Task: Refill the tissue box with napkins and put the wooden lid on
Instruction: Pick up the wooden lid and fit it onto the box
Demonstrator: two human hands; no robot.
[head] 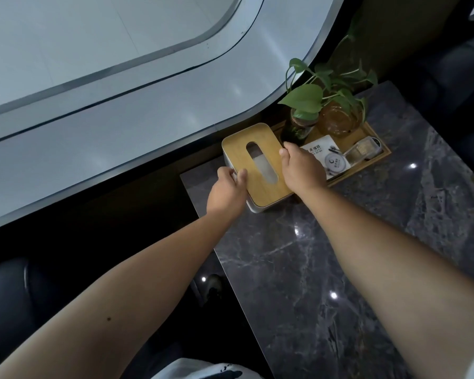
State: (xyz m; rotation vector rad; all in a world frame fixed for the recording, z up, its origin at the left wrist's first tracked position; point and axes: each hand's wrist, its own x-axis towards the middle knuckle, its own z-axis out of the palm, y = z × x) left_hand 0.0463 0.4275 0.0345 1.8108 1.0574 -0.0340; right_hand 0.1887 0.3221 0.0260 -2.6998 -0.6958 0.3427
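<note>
- The counter (312, 269) is dark grey marble, with glossy light spots.
- The tissue box (253, 207) stands at its far left corner, with the wooden lid (257, 149) on top.
- The left hand (226, 191) and the right hand (303, 170) both clasp the lid edges.
- A wooden tray (378, 157) with a plant (309, 97) is just right of the box.

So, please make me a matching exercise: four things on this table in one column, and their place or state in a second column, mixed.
Things:
1. wooden lid
2. left hand
3. green plant
4. wooden tray

Places or states:
a. stands in a glass jar on the tray
b. lies on top of the white tissue box
c. sits to the right of the box on the dark marble table
d. grips the box's left edge

Pairs: 1-b, 2-d, 3-a, 4-c
</note>
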